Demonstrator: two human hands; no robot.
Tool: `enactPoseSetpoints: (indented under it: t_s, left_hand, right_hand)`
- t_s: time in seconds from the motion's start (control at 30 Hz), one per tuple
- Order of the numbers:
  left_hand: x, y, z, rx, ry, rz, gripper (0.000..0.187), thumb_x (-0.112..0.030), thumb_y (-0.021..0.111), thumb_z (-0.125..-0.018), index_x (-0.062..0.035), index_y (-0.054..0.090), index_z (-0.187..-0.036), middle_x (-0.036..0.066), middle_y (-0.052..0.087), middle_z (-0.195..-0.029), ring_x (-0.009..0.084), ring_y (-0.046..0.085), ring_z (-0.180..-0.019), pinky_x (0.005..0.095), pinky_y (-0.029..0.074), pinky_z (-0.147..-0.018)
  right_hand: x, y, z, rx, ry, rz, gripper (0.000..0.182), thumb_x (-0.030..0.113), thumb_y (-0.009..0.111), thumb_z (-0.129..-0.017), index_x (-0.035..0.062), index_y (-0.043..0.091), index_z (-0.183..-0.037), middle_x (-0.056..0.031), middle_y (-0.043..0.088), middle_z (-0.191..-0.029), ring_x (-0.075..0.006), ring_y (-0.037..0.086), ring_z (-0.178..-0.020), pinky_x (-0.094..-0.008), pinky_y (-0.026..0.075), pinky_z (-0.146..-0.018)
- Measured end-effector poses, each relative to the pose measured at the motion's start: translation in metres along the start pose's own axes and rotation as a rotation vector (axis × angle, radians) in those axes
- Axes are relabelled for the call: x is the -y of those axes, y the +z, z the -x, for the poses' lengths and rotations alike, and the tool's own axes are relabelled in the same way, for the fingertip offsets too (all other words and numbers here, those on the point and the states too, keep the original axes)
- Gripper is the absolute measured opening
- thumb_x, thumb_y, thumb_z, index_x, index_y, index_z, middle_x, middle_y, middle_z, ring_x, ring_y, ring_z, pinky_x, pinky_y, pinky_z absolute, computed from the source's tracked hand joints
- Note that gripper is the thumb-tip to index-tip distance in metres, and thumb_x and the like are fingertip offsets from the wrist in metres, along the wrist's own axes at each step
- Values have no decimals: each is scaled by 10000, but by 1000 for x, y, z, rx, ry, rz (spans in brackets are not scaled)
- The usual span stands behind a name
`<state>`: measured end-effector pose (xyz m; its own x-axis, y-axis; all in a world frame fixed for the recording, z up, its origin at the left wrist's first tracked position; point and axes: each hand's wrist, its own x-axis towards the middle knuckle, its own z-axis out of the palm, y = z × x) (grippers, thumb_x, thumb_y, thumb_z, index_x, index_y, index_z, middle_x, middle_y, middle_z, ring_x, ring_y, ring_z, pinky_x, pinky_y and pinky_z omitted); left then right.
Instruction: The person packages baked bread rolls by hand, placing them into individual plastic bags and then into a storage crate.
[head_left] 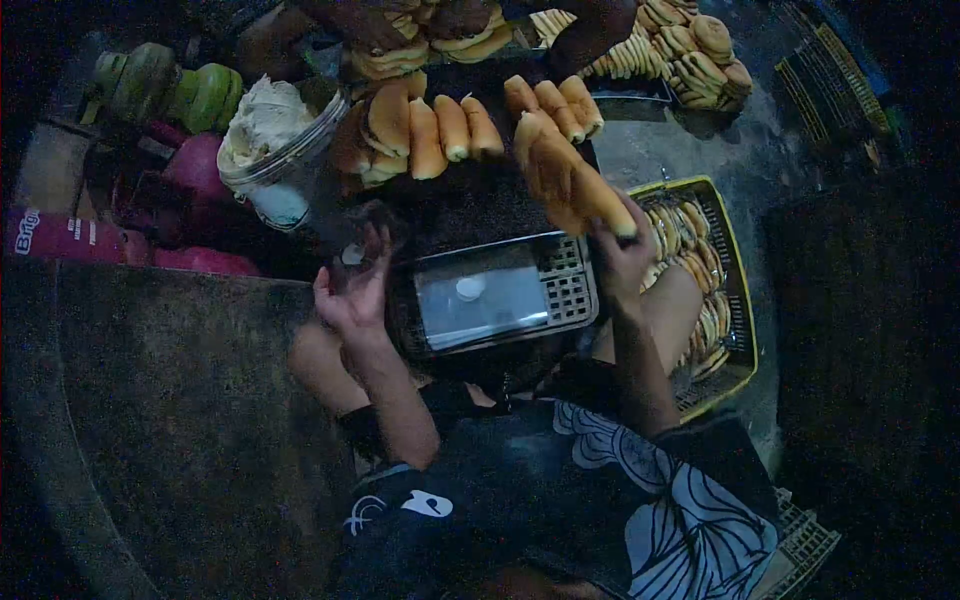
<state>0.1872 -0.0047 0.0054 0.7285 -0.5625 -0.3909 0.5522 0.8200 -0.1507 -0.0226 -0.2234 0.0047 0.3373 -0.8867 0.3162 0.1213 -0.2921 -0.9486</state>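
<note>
My right hand (625,250) grips a long golden bread loaf (570,180) by its near end, holding it up at a slant. To the left, my left hand (358,290) is raised palm up, with its fingers curled at what looks like a clear plastic bag (352,254) with a pale round mark; the bag is mostly too dim to trace. Between my hands, a stack of clear plastic bags (490,312) with a white round mark lies in a crate-like tray (567,262) by my lap. More bread rolls (425,138) stand in rows just beyond.
A tub of white cream (268,125) stands at the left, near pink bags (200,170) and green gas cylinders (140,85). On the right is a yellow-rimmed crate (748,300) of packed bread. Another person's hands (375,30) are over bread at the top. Stacked buns (690,55) lie at the upper right.
</note>
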Motion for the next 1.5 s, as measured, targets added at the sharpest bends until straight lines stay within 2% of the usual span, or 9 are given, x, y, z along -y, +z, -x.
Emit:
enactPoseSetpoints:
  t_s: [0.23, 0.4, 0.6, 0.67, 0.73, 0.87, 0.97, 1.27, 1.5]
  left_hand:
    - [54, -5, 2, 197, 193, -190, 525, -240, 430, -707, -10, 363, -1175, 211, 385, -1179, 359, 338, -1125, 558, 211, -954]
    - [80, -12, 14, 697, -190, -169, 606, -270, 444, -726, 3, 286, -1243, 204, 374, -1205, 328, 322, -1148, 446, 237, -966]
    - [80, -21, 20, 532, -253, -216, 600, -253, 442, -726, 20, 286, -1237, 202, 374, -1205, 313, 339, -1134, 430, 228, -972]
    - [78, -20, 19, 502, -230, -214, 599, -256, 444, -725, 17, 289, -1236, 199, 378, -1202, 314, 344, -1130, 435, 224, -973]
    - [78, -15, 21, 313, 123, -434, 601, -263, 448, -724, 13, 293, -1234, 197, 386, -1187, 319, 364, -1111, 439, 245, -962]
    - [92, -11, 34, 604, -203, -316, 580, -265, 459, -722, 13, 318, -1211, 193, 393, -1173, 321, 394, -1080, 438, 283, -942]
    - [115, -26, 56, 294, 8, -630, 580, -321, 478, -734, -1, 317, -1190, 173, 405, -1157, 310, 416, -1057, 428, 317, -926]
    - [88, -109, 62, 241, -31, -612, 568, -250, 516, -735, -29, 308, -1216, 126, 431, -1156, 269, 433, -1067, 396, 358, -913]
    - [76, -76, 69, 136, 72, -561, 549, -139, 564, -710, -16, 334, -1192, 116, 441, -1146, 258, 458, -1038, 413, 365, -908]
  right_hand:
    - [53, -5, 21, 297, 385, -335, 325, 136, 636, -712, -7, 540, -988, -65, 574, -894, -131, 534, -809, -256, 428, -747]
    - [53, 3, 30, 416, 583, -343, 306, 177, 626, -744, -13, 547, -971, -48, 598, -822, -106, 557, -708, -225, 453, -670]
    - [50, 2, 52, 321, 765, -627, 318, 131, 613, -755, -27, 517, -1015, -76, 579, -923, -127, 565, -805, -246, 463, -719]
    - [49, 0, 58, 324, 419, -376, 315, 131, 605, -764, -33, 513, -1017, -82, 580, -926, -148, 565, -836, -272, 466, -735]
    - [56, -5, 58, 330, 419, -210, 296, 137, 592, -776, -34, 520, -1006, -85, 582, -929, -138, 557, -847, -272, 455, -750]
    - [42, -1, 60, 365, 723, -558, 342, 168, 575, -782, -55, 492, -1029, -94, 562, -933, -145, 559, -802, -236, 457, -684]
    - [47, 28, 77, 317, 787, -612, 264, 185, 542, -817, -18, 544, -986, -71, 590, -870, -109, 544, -790, -240, 442, -698]
    - [20, 60, 72, 717, 763, -351, 325, 253, 538, -818, -20, 532, -995, -55, 568, -865, -101, 511, -775, -238, 423, -708]
    - [52, -28, 78, 699, 292, 39, 537, 282, 624, -736, -16, 431, -1140, -149, 507, -1084, -219, 511, -966, -308, 411, -823]
